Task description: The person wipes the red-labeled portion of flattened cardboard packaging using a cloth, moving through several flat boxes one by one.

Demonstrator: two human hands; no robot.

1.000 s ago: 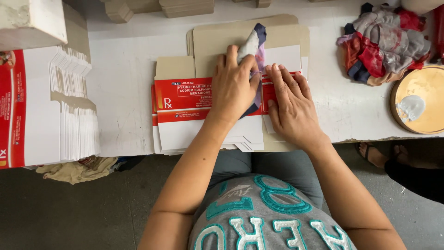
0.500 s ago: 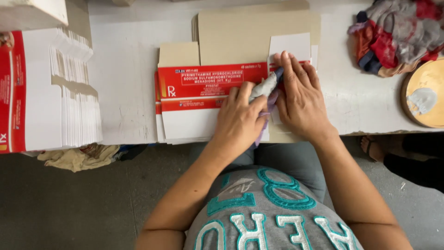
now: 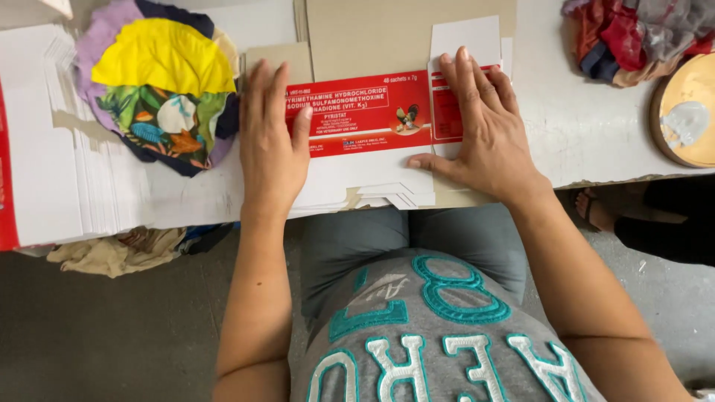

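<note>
A flattened red and white carton blank [image 3: 372,126] lies on top of a pile of similar blanks at the near edge of the white table [image 3: 588,126]. My left hand [image 3: 272,145] lies flat on its left end, fingers pointing away from me. My right hand [image 3: 477,130] presses flat on its right end, thumb stretched left along the white flap. Neither hand holds anything. A brown cardboard sheet [image 3: 387,30] lies under and behind the carton.
A pile of coloured cloth scraps [image 3: 160,82] with a yellow piece on top lies left of my left hand. A stack of white flat cartons [image 3: 52,164] sits at far left. More rags [image 3: 633,37] and a round wooden dish with white paste [image 3: 689,112] are at right. Another person's sandalled foot [image 3: 596,208] shows below the table.
The cloth my hands were rubbing over the carton is gone from them. Both hands now rest flat and apart on the carton's ends. The camera view has shifted, bringing the cloth pile into view at left.
</note>
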